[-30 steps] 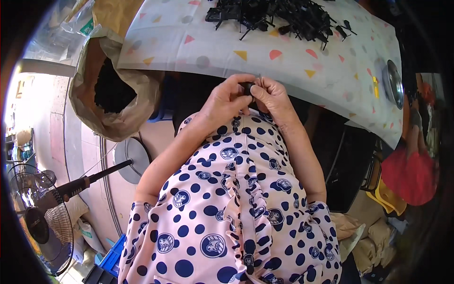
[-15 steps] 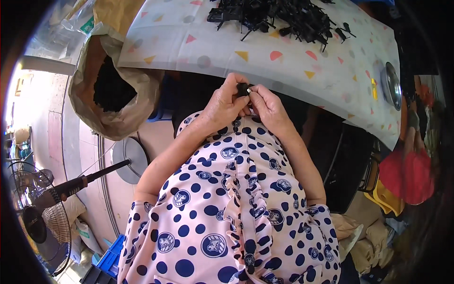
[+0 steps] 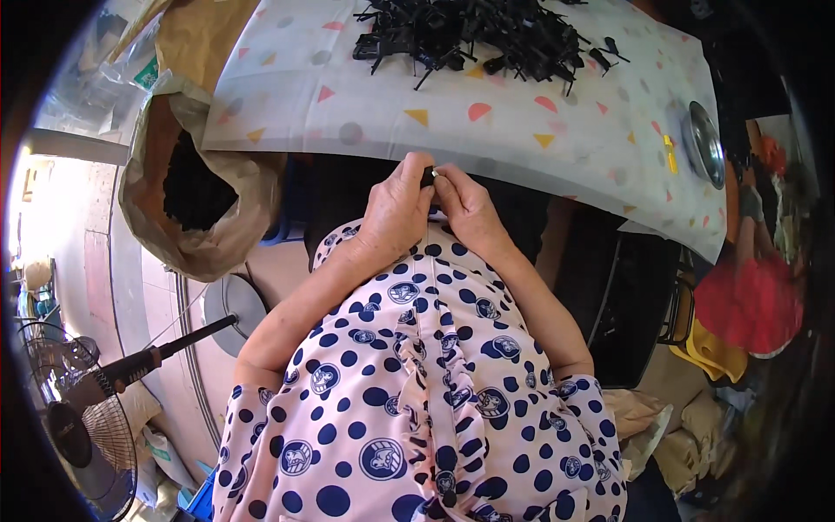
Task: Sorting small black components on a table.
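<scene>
My left hand (image 3: 396, 209) and my right hand (image 3: 461, 204) are pressed together just below the near edge of the table, over my lap. Between their fingertips they pinch a small black plastic part (image 3: 429, 177); most of it is hidden by my fingers. A heap of similar black plastic parts (image 3: 474, 35) lies on the far side of the table, well beyond my hands. My dotted pink blouse fills the lower middle of the view.
The table wears a white cloth with coloured triangles and dots (image 3: 365, 104). A brown paper sack with dark contents (image 3: 196, 187) stands open at my left. A round metal bowl (image 3: 704, 143) sits near the right table edge. A floor fan (image 3: 74, 409) stands lower left.
Both hands stay joined on the small black part, with the fingers shifting slightly around it. My head view has moved a little.
</scene>
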`<action>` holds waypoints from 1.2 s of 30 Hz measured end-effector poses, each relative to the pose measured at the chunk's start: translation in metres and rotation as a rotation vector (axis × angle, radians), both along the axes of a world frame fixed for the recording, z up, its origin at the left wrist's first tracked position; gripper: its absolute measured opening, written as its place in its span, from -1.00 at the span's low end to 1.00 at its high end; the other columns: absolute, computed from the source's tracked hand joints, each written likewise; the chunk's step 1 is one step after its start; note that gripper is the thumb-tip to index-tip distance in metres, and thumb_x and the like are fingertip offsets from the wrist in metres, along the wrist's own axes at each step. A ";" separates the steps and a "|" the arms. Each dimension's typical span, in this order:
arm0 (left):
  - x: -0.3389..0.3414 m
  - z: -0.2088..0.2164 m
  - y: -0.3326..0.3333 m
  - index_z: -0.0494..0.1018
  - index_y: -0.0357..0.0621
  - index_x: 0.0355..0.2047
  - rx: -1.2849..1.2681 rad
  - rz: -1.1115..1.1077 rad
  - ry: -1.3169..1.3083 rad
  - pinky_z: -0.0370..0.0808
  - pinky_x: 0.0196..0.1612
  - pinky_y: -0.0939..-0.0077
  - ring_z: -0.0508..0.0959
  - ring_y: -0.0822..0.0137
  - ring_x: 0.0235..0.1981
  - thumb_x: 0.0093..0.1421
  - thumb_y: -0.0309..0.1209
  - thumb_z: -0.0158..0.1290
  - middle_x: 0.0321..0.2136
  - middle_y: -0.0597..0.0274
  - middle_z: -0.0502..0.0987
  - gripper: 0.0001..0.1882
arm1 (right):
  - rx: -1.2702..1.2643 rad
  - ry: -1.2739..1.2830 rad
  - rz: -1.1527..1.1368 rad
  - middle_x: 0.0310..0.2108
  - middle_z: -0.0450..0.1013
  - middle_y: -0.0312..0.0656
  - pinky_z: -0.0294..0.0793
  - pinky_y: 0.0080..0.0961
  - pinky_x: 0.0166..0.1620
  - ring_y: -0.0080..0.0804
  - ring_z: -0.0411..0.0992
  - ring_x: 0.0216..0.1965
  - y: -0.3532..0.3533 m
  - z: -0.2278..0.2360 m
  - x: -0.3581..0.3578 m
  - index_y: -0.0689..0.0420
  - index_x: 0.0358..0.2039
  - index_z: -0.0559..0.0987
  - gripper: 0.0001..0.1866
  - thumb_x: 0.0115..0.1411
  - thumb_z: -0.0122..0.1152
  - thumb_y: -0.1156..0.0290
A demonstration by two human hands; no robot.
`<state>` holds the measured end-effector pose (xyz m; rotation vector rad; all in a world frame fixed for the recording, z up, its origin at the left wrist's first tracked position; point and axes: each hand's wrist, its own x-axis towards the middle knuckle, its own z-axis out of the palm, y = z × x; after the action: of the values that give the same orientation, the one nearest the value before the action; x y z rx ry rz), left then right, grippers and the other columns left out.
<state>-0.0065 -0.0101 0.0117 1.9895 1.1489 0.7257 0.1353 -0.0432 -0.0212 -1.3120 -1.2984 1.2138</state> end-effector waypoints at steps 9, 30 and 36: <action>-0.015 -0.016 0.008 0.27 -0.14 -0.23 -0.604 0.095 -0.534 0.44 -0.46 0.65 0.53 0.45 -0.51 0.30 -0.36 -0.09 -0.51 0.25 0.45 -0.87 | 0.229 -0.401 -0.108 -0.59 0.29 -0.47 0.23 -0.72 -0.49 -0.76 0.22 -0.56 0.070 0.035 0.053 0.18 -0.20 0.49 -0.78 0.28 0.07 0.30; -0.022 -0.006 0.011 0.32 -0.17 -0.23 -0.879 -0.103 -0.643 0.38 -0.24 0.65 0.47 0.47 -0.37 0.21 -0.53 -0.22 -0.47 0.27 0.46 -0.85 | 0.259 -0.454 -0.113 -0.61 0.29 -0.44 0.29 -0.70 -0.53 -0.75 0.27 -0.60 0.138 0.037 0.051 0.12 -0.24 0.51 -0.84 0.14 0.20 0.46; -0.020 -0.007 0.008 0.33 -0.18 -0.27 -0.848 -0.117 -0.736 0.36 -0.34 0.61 0.43 0.42 -0.46 0.14 -0.59 -0.21 -0.51 0.22 0.47 -0.83 | 0.518 -0.832 -0.169 -0.44 0.50 -0.03 0.44 -0.27 -0.39 -0.03 0.48 -0.43 0.134 0.020 0.054 0.12 -0.34 0.54 -0.85 0.08 0.18 0.36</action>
<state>-0.0262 -0.0021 0.0050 0.9366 0.6942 0.6643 0.1892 0.0913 -0.0012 -1.5308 -1.8581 0.1367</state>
